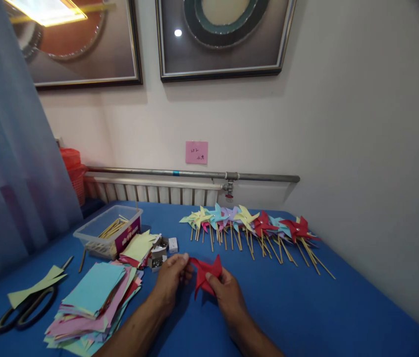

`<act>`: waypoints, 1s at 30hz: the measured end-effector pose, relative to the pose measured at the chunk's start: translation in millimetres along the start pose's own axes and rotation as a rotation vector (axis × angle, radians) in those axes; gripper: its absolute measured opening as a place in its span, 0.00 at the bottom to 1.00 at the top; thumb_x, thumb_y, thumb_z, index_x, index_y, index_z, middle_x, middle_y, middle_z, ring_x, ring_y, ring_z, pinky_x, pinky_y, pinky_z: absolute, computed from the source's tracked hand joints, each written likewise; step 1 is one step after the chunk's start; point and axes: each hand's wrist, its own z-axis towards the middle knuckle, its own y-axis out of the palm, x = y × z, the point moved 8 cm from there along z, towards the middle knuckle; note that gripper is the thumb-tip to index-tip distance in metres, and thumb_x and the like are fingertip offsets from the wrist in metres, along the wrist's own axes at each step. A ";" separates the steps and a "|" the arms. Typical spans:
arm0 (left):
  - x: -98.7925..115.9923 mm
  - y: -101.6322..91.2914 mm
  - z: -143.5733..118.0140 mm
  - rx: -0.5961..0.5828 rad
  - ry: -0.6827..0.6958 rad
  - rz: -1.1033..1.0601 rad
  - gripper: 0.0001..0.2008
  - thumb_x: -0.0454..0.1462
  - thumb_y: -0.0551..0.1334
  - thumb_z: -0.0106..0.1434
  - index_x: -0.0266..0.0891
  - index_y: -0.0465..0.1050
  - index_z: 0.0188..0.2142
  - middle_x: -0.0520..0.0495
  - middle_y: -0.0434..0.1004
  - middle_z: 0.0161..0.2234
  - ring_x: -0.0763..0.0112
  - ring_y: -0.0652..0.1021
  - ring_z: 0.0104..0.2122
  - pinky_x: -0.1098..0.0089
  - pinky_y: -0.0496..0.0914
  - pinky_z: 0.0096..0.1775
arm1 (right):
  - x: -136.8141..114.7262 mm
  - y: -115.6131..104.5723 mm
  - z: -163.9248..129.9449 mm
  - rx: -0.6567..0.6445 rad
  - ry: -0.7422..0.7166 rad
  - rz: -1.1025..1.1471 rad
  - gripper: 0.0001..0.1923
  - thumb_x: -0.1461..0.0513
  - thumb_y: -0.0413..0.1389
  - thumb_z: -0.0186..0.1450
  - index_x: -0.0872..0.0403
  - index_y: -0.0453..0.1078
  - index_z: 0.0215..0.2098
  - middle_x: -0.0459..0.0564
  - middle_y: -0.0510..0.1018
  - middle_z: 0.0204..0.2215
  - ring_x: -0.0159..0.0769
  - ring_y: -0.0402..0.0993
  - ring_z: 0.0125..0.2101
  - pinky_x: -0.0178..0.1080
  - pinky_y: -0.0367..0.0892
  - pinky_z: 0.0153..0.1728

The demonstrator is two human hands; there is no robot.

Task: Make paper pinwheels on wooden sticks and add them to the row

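A red paper pinwheel head (202,276) with folded blades is held above the blue table, with no stick visible on it. My right hand (228,292) grips it from the right, thumb pressed on its middle. Fingers pinched, my left hand (174,275) is at the tip of its upper left blade; whether a small pin is also between the fingers I cannot tell. Just behind my left hand lie small open boxes of metal pins (157,263) and a closed white box (173,245).
Finished pinwheels (246,218) on sticks lie in a row at the back right. Left are stacked coloured paper sheets (92,287), yellow sheets (138,248), black-handled scissors (36,307) under cut paper, and a clear plastic box (107,214) of sticks. A wall and radiator (150,191) stand behind.
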 end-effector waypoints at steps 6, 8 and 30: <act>-20.7 16.5 2.4 -0.161 0.000 0.080 0.23 0.48 0.79 0.41 0.37 0.74 0.28 0.54 0.72 0.18 0.77 0.68 0.19 0.73 0.58 0.25 | 1.8 -3.8 0.4 0.009 0.026 -0.024 0.19 0.52 0.70 0.54 0.54 0.83 0.40 0.53 0.89 0.34 0.47 0.83 0.35 0.43 0.75 0.39; -24.2 14.0 5.0 -0.129 0.000 0.071 0.21 0.44 0.79 0.40 0.37 0.75 0.28 0.55 0.71 0.18 0.77 0.67 0.18 0.73 0.57 0.25 | 0.5 -4.3 0.2 0.016 0.022 -0.017 0.18 0.53 0.69 0.54 0.54 0.83 0.39 0.52 0.88 0.34 0.48 0.83 0.36 0.44 0.75 0.40; -10.1 31.7 -15.5 -0.260 0.159 0.523 0.08 0.41 0.66 0.56 0.39 0.72 0.31 0.55 0.67 0.24 0.73 0.64 0.25 0.71 0.58 0.29 | 8.6 -21.4 2.0 0.187 0.064 0.039 0.16 0.53 0.69 0.52 0.53 0.80 0.35 0.48 0.85 0.28 0.40 0.79 0.28 0.38 0.72 0.32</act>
